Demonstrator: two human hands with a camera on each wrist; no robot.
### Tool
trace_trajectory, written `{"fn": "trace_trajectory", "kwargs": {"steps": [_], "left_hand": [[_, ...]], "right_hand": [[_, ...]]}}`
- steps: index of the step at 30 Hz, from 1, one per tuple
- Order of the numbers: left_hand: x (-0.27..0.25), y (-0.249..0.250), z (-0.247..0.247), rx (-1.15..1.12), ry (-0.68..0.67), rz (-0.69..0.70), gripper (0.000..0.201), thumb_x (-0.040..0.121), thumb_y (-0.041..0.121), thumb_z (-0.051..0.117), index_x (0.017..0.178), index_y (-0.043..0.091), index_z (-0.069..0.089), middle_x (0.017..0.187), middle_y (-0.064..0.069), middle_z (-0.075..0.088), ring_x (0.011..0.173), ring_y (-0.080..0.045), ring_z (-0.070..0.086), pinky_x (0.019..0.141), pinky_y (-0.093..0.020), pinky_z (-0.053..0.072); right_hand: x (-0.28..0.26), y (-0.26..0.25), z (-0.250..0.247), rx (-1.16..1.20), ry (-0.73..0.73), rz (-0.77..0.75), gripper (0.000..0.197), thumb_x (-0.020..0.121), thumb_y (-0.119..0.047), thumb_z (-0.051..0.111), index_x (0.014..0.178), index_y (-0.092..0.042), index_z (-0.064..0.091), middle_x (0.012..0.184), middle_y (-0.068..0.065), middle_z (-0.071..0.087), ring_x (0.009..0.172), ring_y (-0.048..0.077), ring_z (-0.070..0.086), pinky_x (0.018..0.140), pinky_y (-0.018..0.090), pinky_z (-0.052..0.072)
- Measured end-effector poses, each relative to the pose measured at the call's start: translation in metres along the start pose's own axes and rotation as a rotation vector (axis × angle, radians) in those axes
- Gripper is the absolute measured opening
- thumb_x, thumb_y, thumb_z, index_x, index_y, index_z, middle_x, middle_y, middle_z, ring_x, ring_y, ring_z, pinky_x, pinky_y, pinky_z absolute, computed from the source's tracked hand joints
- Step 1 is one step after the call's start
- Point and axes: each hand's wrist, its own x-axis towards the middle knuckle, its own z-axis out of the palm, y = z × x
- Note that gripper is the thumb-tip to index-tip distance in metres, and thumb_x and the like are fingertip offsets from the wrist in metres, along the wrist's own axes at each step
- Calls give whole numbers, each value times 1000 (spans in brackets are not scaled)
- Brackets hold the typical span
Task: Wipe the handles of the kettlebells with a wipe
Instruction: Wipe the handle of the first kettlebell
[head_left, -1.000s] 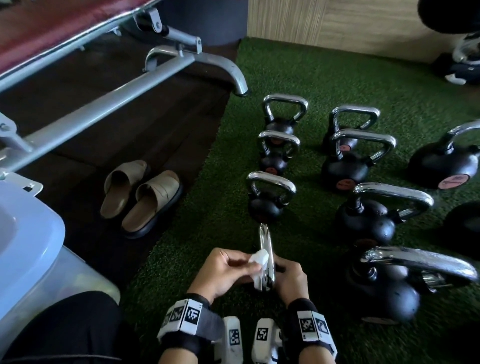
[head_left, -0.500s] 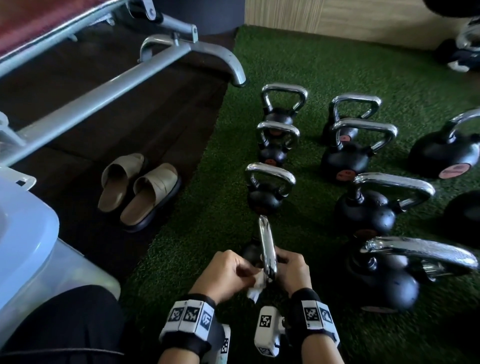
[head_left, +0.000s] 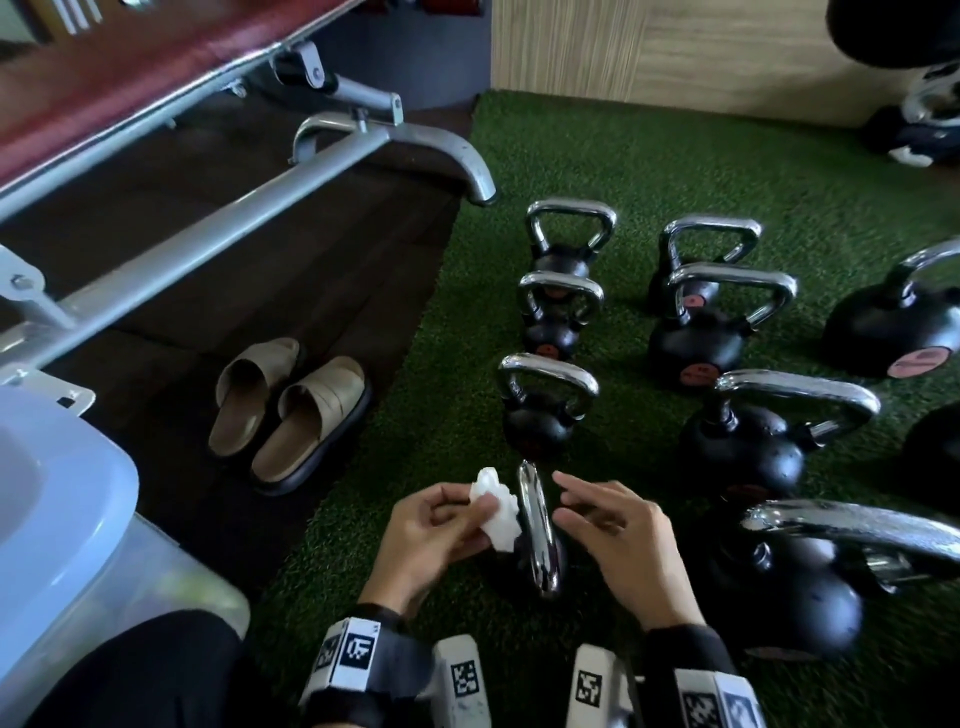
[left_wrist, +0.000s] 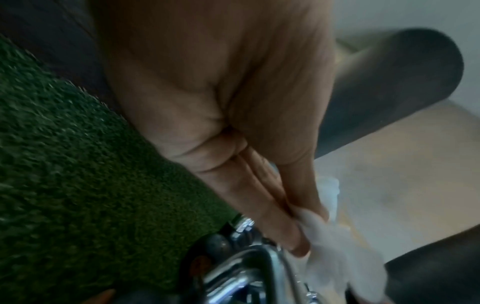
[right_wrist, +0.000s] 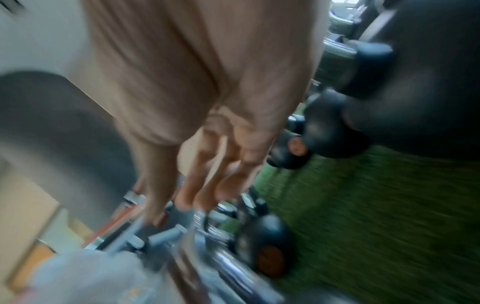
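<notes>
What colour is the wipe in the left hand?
White; the wipe shows best in the head view.

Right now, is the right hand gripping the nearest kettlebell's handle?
No, the right hand hovers open beside the handle, while the left hand holds the wipe.

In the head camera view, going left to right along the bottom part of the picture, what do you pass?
Plastic bin → beige slippers → left hand → white wipe → chrome handle of the nearest kettlebell → right hand → big kettlebell.
</notes>
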Motion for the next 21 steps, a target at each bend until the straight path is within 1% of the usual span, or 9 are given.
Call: {"fn": "trace_trajectory", "kwargs": {"steps": [3, 5, 9, 11, 13, 15, 17, 19, 21], "left_hand": [[-4, 13, 10, 14, -72, -41, 15, 84, 14, 80, 92, 5, 71, 77, -9, 76, 66, -13, 71, 67, -28, 61], [-5, 18, 14, 14, -108, -60, 25, 76, 22, 83, 92, 5, 73, 74, -6, 72, 61, -11, 66, 66, -26, 58], [-7, 24, 15, 52, -130, -41, 29, 74, 40, 77, 81, 12, 78, 84, -12, 74, 80, -20, 68, 83, -31, 58], [-8, 24, 15, 92, -122, -49, 43, 84, 47, 67, 92, 7, 80, 93, -12, 76, 89, -19, 69, 96, -38, 54], [-7, 24, 18, 103, -105, -62, 49, 96, 49, 56, 103, 7, 80, 97, -7, 78, 88, -13, 67, 94, -34, 53], [-4, 22, 22, 96, -117, -70, 45, 103, 41, 50, 108, 6, 77, 94, -4, 76, 82, -11, 64, 83, -27, 54], [2, 17, 21, 189, -130, -29, 17, 104, 14, 53, 112, 12, 69, 97, -4, 73, 82, -10, 63, 71, -18, 54], [13, -3, 12, 427, -133, -9, 46, 91, -11, 60, 123, 21, 51, 119, -9, 66, 104, -13, 63, 74, -15, 52], [23, -30, 4, 724, -220, -17, 90, 76, -9, 70, 151, 20, 29, 150, -9, 45, 140, -19, 43, 102, -22, 45]], "right_hand": [[2, -28, -2, -7, -177, -112, 43, 75, -17, 91, 111, -39, 80, 103, -17, 74, 88, 7, 72, 80, 20, 57], [3, -35, 2, -54, -203, -164, 43, 73, -18, 92, 109, -39, 80, 102, -18, 74, 92, 6, 72, 80, 19, 57], [4, -39, 12, -64, -70, -238, 38, 72, -18, 93, 105, -31, 83, 95, -16, 75, 88, 6, 73, 76, 17, 56], [3, -38, 15, -39, -14, -233, 35, 72, -13, 92, 102, -30, 83, 94, -16, 76, 87, 5, 73, 76, 18, 58], [2, -36, 15, -38, 40, -204, 33, 73, -8, 91, 99, -28, 84, 91, -17, 77, 84, 2, 73, 76, 15, 56], [1, -32, 12, -66, 90, -187, 30, 74, -7, 88, 95, -28, 83, 87, -17, 77, 81, 1, 73, 74, 12, 54], [0, -25, 7, -79, 152, -151, 26, 75, -7, 87, 90, -28, 83, 84, -16, 77, 78, 1, 73, 73, 14, 55], [-1, -15, -2, -80, 197, -80, 23, 76, -10, 87, 88, -29, 83, 82, -18, 78, 76, 0, 73, 72, 17, 57], [-3, -5, -9, -76, 223, 3, 21, 76, -13, 87, 88, -29, 83, 80, -19, 78, 76, -1, 74, 75, 22, 59]]}}
